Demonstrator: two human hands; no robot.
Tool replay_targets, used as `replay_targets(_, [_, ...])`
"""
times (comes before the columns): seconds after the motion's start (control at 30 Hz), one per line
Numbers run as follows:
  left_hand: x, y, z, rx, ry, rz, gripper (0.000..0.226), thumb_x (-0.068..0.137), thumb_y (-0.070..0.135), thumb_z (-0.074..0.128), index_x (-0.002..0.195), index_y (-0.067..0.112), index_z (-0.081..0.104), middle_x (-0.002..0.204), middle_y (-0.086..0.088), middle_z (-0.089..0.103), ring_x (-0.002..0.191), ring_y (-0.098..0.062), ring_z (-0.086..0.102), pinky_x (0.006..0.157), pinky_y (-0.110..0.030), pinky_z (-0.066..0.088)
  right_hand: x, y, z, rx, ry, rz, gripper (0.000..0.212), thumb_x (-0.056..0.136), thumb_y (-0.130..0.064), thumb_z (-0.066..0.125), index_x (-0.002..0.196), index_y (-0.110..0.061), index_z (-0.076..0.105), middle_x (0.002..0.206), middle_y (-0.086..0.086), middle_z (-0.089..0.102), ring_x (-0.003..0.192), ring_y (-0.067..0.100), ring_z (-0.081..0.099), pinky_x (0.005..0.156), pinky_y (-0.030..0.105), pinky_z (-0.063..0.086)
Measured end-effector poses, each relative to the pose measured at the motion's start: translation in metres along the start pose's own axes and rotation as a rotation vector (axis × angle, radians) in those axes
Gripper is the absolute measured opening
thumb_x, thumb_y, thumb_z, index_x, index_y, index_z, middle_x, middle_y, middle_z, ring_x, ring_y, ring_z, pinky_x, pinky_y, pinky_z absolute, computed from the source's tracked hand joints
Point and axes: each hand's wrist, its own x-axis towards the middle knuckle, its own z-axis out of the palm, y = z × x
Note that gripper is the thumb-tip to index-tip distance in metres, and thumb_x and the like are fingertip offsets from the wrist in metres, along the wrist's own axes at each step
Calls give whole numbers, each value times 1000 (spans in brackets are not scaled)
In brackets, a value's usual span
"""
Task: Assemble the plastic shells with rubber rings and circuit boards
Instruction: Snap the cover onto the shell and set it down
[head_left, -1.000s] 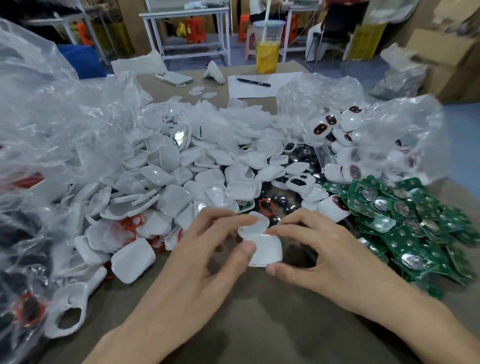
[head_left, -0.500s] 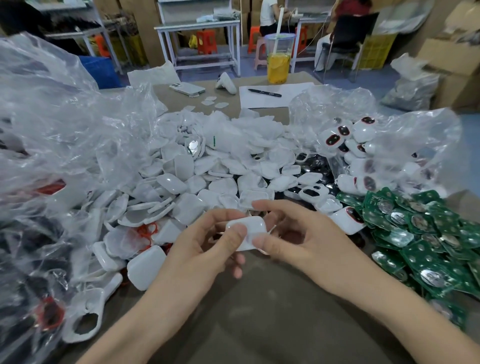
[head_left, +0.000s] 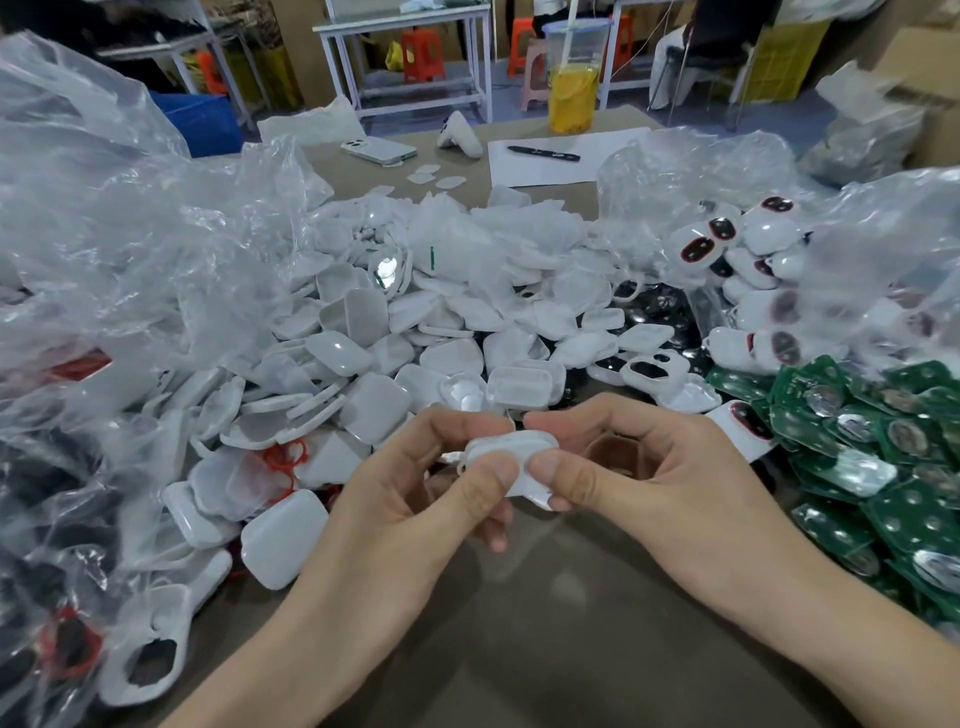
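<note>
A white plastic shell (head_left: 511, 451) is held just above the table at the centre. My left hand (head_left: 415, 499) pinches its left side between thumb and forefinger. My right hand (head_left: 639, 483) pinches its right side the same way. A large heap of loose white shells (head_left: 374, 353) spreads behind my hands. Green circuit boards (head_left: 872, 457) are piled at the right. Red rubber rings (head_left: 283, 460) lie among the shells at the left. Finished shells with red-rimmed dark windows (head_left: 727, 244) sit in a clear bag at the right rear.
Crumpled clear plastic bags (head_left: 119, 249) fill the left side. At the far end of the brown table (head_left: 519, 649) are a phone (head_left: 379, 150), a pen on paper (head_left: 543, 153) and a cup of yellow drink (head_left: 571, 88). Benches and stools stand beyond.
Both hands have lifted the shell off the table and turned it from flat to edge-on, thumbs now pressing on its near face. The camera has moved closer.
</note>
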Motion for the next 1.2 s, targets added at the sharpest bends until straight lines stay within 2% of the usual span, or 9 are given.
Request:
replay_targets(0.27, [0,0,0,-58,14,-26,28,74,41,78,96,25,76,86,-7,72,71,-17,63,65,-24,52,0,1,0,-4,-16,-4,12,76,-35,75,87,-33,77,68,-5,71,67,7,65,66,10,47])
replay_targets(0.5, [-2,0,0,-41,45,-39,30,70,43,80,95,27,76,86,-7,74,68,-18,63,63,-25,52,-1,3,1,-14,-11,-3,15,74,-38,76,89,-34,78,68,-1,71,69,9,66,69,12,48])
replay_targets(0.67, [-1,-2,2,-20,91,-30,30,68,45,79,93,28,77,84,-10,75,65,-21,62,65,-34,49,0,6,3,-13,2,1,16,75,-36,76,90,-32,78,69,-2,72,68,7,65,69,12,48])
replay_targets(0.8, [0,-4,5,-44,104,-29,30,67,43,79,92,28,78,84,-9,75,63,-18,62,57,-26,50,-1,9,3,-12,18,10,17,76,-32,76,92,-27,79,69,-3,72,68,9,67,70,15,50])
replay_targets(0.93, [0,-5,4,-40,118,-19,31,66,45,79,92,27,78,80,-10,74,61,-17,61,56,-25,50,-1,8,4,11,20,17,17,76,-30,76,92,-27,79,75,0,74,67,10,68,70,15,50])
replay_targets(1.07, [0,-5,4,-17,122,-17,24,70,44,79,89,30,77,80,-12,74,59,-19,60,56,-27,50,0,8,5,23,23,22,18,75,-31,77,93,-28,79,77,0,75,67,11,69,70,15,51])
replay_targets(1.2, [1,-6,4,-29,123,-22,10,77,29,74,87,28,77,84,-11,75,59,-18,58,57,-25,49,0,9,7,24,34,37,18,74,-30,78,93,-28,79,74,2,74,69,10,69,72,15,51])
